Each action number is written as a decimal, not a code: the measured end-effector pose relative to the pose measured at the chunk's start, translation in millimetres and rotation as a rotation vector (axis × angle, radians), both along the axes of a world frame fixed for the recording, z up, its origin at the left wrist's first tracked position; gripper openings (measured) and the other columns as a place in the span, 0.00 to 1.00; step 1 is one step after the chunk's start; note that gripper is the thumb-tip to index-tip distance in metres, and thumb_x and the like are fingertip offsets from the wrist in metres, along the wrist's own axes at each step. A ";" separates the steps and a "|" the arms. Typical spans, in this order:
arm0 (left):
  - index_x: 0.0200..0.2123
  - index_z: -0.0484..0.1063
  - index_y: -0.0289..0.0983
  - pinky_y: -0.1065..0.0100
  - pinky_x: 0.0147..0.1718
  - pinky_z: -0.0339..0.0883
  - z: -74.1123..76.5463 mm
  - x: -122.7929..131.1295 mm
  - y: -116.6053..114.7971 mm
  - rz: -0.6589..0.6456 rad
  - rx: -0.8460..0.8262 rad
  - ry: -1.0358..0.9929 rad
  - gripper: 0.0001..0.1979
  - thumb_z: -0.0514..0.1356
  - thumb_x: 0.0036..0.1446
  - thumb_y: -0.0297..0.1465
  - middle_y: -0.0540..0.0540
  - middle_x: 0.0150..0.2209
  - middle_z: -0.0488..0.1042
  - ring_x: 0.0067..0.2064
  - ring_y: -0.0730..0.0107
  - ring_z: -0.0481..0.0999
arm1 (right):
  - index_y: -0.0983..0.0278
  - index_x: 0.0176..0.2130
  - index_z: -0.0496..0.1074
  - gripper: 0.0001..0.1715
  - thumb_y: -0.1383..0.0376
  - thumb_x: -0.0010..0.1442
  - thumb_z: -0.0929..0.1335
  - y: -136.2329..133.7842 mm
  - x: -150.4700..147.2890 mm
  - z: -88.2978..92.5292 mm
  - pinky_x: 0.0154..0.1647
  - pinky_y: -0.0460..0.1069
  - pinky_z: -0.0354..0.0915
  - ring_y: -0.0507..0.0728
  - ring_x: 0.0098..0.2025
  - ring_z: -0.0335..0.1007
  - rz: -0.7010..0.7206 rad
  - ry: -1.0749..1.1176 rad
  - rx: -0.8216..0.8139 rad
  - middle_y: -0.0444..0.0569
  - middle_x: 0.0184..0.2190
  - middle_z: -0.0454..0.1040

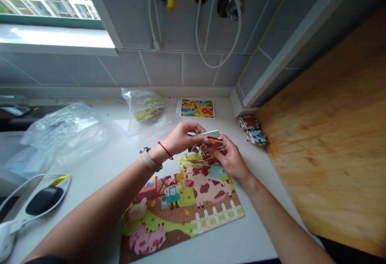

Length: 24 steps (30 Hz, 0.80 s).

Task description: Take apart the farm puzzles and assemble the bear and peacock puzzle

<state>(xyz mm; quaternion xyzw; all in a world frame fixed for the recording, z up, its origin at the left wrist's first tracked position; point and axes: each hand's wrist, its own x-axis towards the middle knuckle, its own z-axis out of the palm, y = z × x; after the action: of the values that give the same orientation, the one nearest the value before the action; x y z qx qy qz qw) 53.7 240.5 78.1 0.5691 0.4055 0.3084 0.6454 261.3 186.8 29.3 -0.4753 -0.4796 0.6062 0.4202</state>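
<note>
Both of my hands meet above the far edge of a partly joined farm jigsaw puzzle (pixel 177 215) showing a cow, a pig and a farmer. Several loose puzzle pieces (pixel 216 143), red and pale green, are gripped in my right hand (pixel 231 160), its thumb on top. My left hand (pixel 182 138), with a watch and a red cord at the wrist, pinches the near-left side of a piece at the top of this bunch. Some pieces under the fingers are partly hidden.
A stack of puzzle pieces (pixel 252 130) lies at the counter's right edge. Behind are a picture card (pixel 196 108) and a clear bag of greenish pieces (pixel 149 109). At left lie crumpled plastic (pixel 72 131), a black oval object (pixel 44 200) and a white cable (pixel 25 183).
</note>
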 end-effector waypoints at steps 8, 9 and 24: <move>0.34 0.78 0.34 0.77 0.18 0.67 -4.2 1.8 -4.3 -0.048 0.108 0.124 0.08 0.69 0.54 0.33 0.50 0.26 0.77 0.21 0.78 0.74 | 0.55 0.55 0.71 0.34 0.49 0.54 0.79 5.3 1.5 0.4 0.48 0.58 0.78 0.64 0.47 0.82 -0.272 0.188 -0.048 0.48 0.46 0.83; 0.36 0.78 0.34 0.77 0.19 0.67 -5.5 3.0 -5.1 -0.043 0.129 0.162 0.07 0.68 0.55 0.32 0.50 0.27 0.77 0.22 0.78 0.74 | 0.55 0.56 0.71 0.34 0.49 0.55 0.79 5.3 1.0 1.8 0.48 0.58 0.78 0.64 0.48 0.82 -0.279 0.223 -0.057 0.47 0.45 0.83; 0.39 0.78 0.37 0.74 0.33 0.71 -16.2 14.6 -15.7 0.250 0.491 0.300 0.08 0.68 0.55 0.24 0.52 0.31 0.83 0.31 0.73 0.80 | 0.59 0.56 0.73 0.32 0.52 0.57 0.79 -1.3 -9.6 -1.1 0.44 0.56 0.78 0.61 0.42 0.82 -0.272 0.201 -0.013 0.49 0.46 0.83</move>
<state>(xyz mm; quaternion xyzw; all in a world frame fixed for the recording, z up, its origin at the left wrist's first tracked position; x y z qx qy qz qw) 68.3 224.8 61.9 0.6927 0.4767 0.3867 0.3787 251.7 185.5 28.2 -0.4756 -0.3626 0.5913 0.5410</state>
